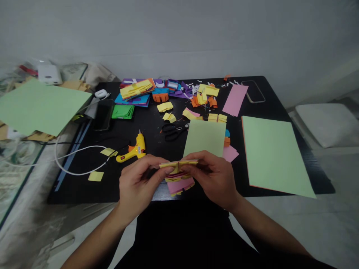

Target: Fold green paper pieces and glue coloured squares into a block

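Observation:
Between both hands, above the table's front edge, I hold a folded yellow and pink paper piece. My left hand pinches its left end between thumb and fingers. The right end is gripped the same way by my right hand. Below it hangs or lies more pink paper with yellow edges; whether it is joined to the held piece I cannot tell. A light green sheet lies just beyond my right hand. To the left of my left hand rests a yellow glue gun.
Black-handled scissors lie mid-table. Colourful folded papers and scraps fill the back. Green sheets and a phone are on the right. A white cable loops at left near a dark phone.

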The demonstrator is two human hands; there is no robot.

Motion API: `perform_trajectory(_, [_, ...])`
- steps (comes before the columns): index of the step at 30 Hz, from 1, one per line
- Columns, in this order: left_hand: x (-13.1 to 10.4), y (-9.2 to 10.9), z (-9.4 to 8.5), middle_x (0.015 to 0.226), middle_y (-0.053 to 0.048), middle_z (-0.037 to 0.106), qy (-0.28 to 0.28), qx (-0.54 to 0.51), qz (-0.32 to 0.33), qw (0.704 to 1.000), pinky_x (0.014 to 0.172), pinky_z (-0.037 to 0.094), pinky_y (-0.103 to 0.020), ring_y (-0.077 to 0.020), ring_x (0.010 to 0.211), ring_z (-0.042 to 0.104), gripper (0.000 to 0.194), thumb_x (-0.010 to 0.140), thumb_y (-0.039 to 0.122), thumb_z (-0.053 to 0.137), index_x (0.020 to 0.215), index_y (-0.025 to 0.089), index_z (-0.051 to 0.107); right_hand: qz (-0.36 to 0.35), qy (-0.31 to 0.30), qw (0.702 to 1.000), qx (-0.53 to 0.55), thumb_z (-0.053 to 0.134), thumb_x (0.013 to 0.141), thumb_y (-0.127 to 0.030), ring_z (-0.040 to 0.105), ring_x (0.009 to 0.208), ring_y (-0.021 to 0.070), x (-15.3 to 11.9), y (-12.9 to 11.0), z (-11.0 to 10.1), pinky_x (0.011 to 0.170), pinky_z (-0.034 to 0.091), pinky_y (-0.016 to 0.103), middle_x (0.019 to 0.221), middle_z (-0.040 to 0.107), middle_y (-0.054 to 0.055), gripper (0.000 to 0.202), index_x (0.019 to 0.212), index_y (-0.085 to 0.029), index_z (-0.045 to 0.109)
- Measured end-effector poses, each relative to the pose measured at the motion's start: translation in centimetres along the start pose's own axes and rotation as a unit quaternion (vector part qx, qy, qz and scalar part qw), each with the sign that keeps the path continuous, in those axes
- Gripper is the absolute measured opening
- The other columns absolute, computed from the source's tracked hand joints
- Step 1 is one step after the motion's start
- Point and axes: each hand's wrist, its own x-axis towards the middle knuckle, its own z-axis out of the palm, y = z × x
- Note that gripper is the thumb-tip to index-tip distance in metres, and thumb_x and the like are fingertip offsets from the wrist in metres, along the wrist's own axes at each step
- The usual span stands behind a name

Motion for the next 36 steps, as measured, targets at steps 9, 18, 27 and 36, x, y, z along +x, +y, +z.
perform_trajectory(9, [-0.11,0.03,0.05,0.083,0.002,0.078,0.004,0.005,0.005,1.0,0.062,0.058,-0.02,-0.0093,0.068,0.07,0.007,0.093,0.02,0.081,0.097,0.023,0.077,-0.005,-0.009,1.0,-0.004,0.079,0.094,-0.029,0.082,0.08,0.0177,0.02,-0.21,-0.18,0.07,0.069,0.028,0.09,0.084,-0.001,0.015,0.108,-0.027,0.075])
perform_trajectory(18, [0.02,0.45,0.0,0.08,0.004,0.078,0.008,0.004,-0.016,1.0,0.061,0.056,-0.016,-0.0068,0.065,0.069,0.007,0.092,0.02,0.083,0.094,0.024,0.078,-0.044,0.038,0.998,-0.022,0.077,0.094,-0.021,0.082,0.084,0.0177,-0.17,0.06,0.11,0.077,0.071,0.03,0.095,0.084,-0.001,0.013,0.105,-0.029,0.077])
perform_trajectory(27, [0.01,0.26,-0.11,0.093,0.002,0.082,0.03,0.01,0.031,0.999,0.067,0.061,-0.018,-0.0086,0.072,0.074,0.026,0.088,0.015,0.086,0.111,0.027,0.081,-0.099,0.031,0.994,-0.015,0.077,0.095,-0.018,0.082,0.08,0.014,-0.09,0.18,0.19,0.071,0.069,0.023,0.094,0.084,-0.003,0.015,0.106,-0.027,0.075])
perform_trajectory(36, [-0.09,0.29,-0.11,0.095,0.002,0.085,0.052,0.016,0.034,0.998,0.071,0.064,-0.02,-0.011,0.077,0.078,0.025,0.086,0.012,0.087,0.105,0.027,0.083,-0.077,0.036,0.996,0.004,0.078,0.095,-0.018,0.083,0.083,0.0145,-0.22,0.24,0.46,0.073,0.069,0.023,0.094,0.085,-0.003,0.015,0.106,-0.026,0.074])
